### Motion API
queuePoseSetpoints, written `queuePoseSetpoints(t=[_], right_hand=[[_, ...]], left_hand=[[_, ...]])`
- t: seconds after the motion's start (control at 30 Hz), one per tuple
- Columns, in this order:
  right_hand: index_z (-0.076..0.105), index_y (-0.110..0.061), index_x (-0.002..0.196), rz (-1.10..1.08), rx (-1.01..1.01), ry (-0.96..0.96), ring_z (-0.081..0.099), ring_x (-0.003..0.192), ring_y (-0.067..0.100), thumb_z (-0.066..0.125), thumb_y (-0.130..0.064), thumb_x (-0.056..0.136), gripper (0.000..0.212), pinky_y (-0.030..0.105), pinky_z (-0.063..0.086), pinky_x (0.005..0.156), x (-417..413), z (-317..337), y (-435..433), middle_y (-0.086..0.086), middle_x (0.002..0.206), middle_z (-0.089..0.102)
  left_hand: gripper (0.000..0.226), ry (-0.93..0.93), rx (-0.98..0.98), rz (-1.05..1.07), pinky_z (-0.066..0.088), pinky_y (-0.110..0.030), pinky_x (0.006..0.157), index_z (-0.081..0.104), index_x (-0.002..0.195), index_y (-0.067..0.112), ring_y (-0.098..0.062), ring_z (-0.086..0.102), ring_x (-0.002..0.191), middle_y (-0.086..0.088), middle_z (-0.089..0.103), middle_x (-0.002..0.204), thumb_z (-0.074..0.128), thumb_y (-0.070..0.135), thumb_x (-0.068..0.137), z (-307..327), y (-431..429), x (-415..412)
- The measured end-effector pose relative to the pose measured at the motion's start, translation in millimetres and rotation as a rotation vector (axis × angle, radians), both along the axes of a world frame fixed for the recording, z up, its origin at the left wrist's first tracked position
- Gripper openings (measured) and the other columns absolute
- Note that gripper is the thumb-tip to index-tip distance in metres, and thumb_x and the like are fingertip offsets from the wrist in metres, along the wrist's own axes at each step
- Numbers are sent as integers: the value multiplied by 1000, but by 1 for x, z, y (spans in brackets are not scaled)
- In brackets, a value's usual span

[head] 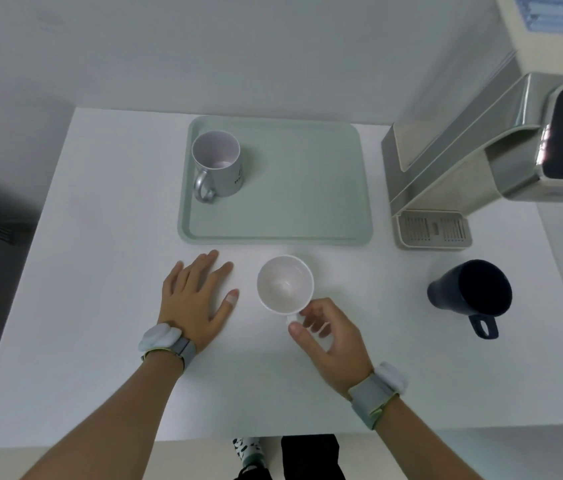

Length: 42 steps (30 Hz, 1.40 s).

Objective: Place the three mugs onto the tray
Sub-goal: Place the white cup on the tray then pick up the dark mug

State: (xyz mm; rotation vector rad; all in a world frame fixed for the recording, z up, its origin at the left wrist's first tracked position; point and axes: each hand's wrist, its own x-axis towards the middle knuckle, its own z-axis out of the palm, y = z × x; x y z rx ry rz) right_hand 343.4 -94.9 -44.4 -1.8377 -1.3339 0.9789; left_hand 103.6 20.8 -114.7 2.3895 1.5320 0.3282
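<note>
A white desk (pixel 100 271) stands against a pale wall, a coffee machine (pixel 463 168) at its right. A green tray (pixel 307 202) carries the silver mug (pixel 219 168). The left hand (pixel 193 299) lies flat and open on the desk. The right hand (pixel 325 337) pinches the white mug (pixel 285 284) by its handle, near the tray. The dark mug (pixel 470 289) stands well apart to the right.

Light: dim, cool, even; soft overhead source.
Glare: pale bright patch on the white table (pixel 100 237) beside the white mug (pixel 285 284); small highlight on the coffee machine (pixel 481 161).
Shadows: faint, diffuse.
Sharpness: soft overall.
Distortion: wide-angle bending at the edges.
</note>
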Motion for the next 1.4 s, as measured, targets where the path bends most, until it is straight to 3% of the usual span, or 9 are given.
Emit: queuePoseSetpoints(t=[0.23, 0.43, 0.6, 0.77, 0.87, 1.4], right_hand=[[66, -29, 92, 23, -229, 325, 64, 84, 14, 55, -42, 93, 17, 31, 54, 76, -8, 18, 6, -11, 100, 74], [62, -14, 90, -31, -163, 439, 58, 76, 11, 48, -21, 100, 19, 25, 50, 70, 2, 29, 29, -1, 107, 76], [55, -18, 83, -81, -74, 445, 55, 73, 11, 45, -16, 101, 20, 21, 47, 65, 10, 47, 91, 0, 108, 76], [50, -20, 80, -199, -38, 450, 49, 70, 13, 42, -14, 101, 24, 24, 40, 62, 9, 55, 153, 9, 115, 71], [50, -21, 80, -271, -63, 461, 49, 69, 14, 42, -16, 100, 23, 26, 40, 62, 8, 52, 175, 5, 113, 71], [56, -24, 82, -399, -154, 434, 54, 73, 15, 48, -24, 97, 17, 25, 41, 61, 0, 42, 191, 0, 115, 72]], left_hand=[[52, -14, -7, 3, 11, -42, 126, 49, 147, 32, -21, 33, 151, -1, 41, 162, 44, 53, 99, -2, -1, 0], [53, -14, -21, 1, 10, -42, 126, 51, 146, 30, -22, 36, 150, -2, 43, 161, 45, 52, 99, 2, 0, -1], [52, -22, -36, -1, 12, -44, 126, 52, 146, 29, -22, 37, 150, -1, 43, 161, 46, 51, 99, 5, -1, 0], [53, -15, -51, -5, 11, -44, 126, 52, 146, 29, -21, 36, 150, -1, 42, 162, 45, 51, 99, 6, 0, -1], [53, -19, -49, -6, 10, -43, 126, 53, 146, 28, -22, 38, 149, -2, 43, 161, 47, 50, 98, 7, 1, 0], [51, -30, -26, 4, 15, -45, 125, 56, 144, 28, -23, 40, 148, -3, 45, 160, 51, 48, 97, 3, 1, 0]])
